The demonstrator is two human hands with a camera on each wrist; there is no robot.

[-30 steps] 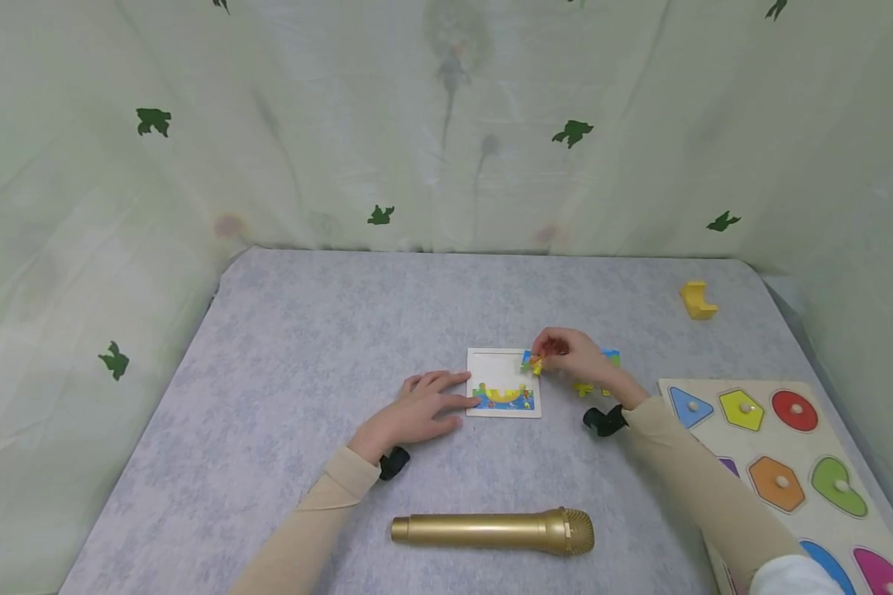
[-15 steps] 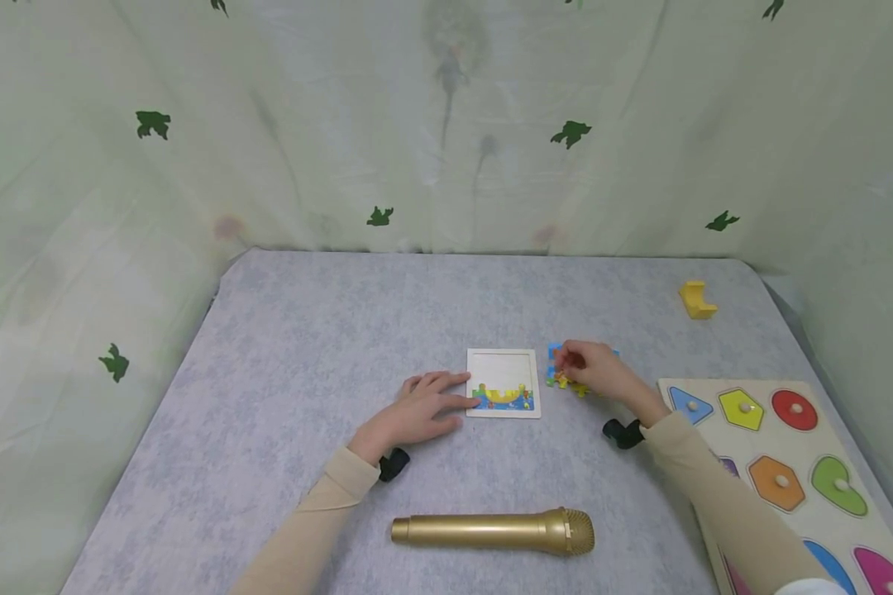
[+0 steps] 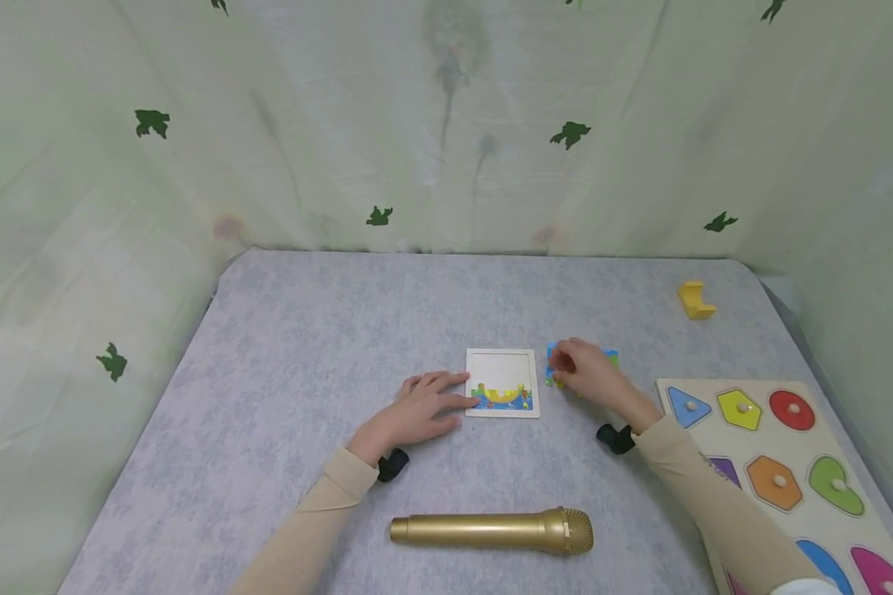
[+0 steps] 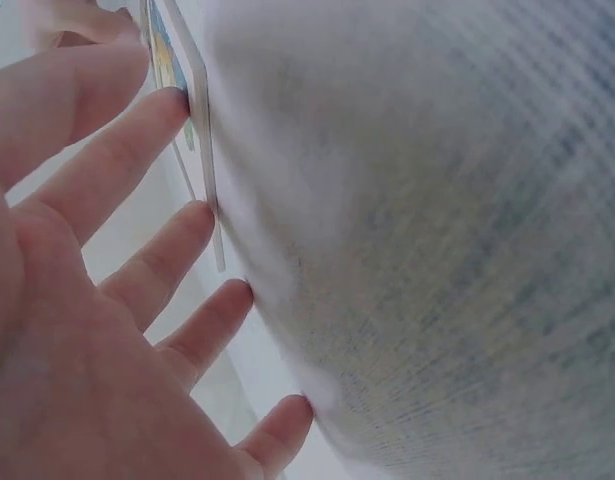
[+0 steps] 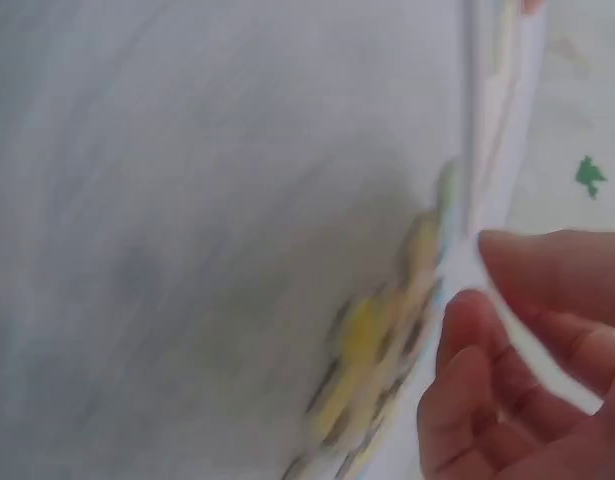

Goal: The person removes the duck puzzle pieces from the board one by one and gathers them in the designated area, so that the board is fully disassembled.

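Observation:
A small white puzzle frame [image 3: 500,351] lies mid-table. Joined jigsaw pieces [image 3: 502,400] in yellow and blue fill its bottom part; the upper part is bare. My left hand [image 3: 417,409] lies flat beside it, fingers spread, two fingertips touching its left edge. Just right of the frame, my right hand [image 3: 586,373] is over loose jigsaw pieces [image 3: 613,358], partly covering them. In the right wrist view, the thumb and fingers are bent with tips apart, close to yellow-brown pieces [image 5: 362,330]. Blur hides whether a piece is pinched.
A gold microphone [image 3: 491,530] lies across the front of the table. At the right is a wooden shape board [image 3: 744,438] with knobbed pieces, partly under my right forearm. A yellow block [image 3: 695,300] sits at the back right.
My right hand carried a jigsaw piece from the frame's right edge back to the loose pieces, then shifted slightly left. The left hand stayed in place.

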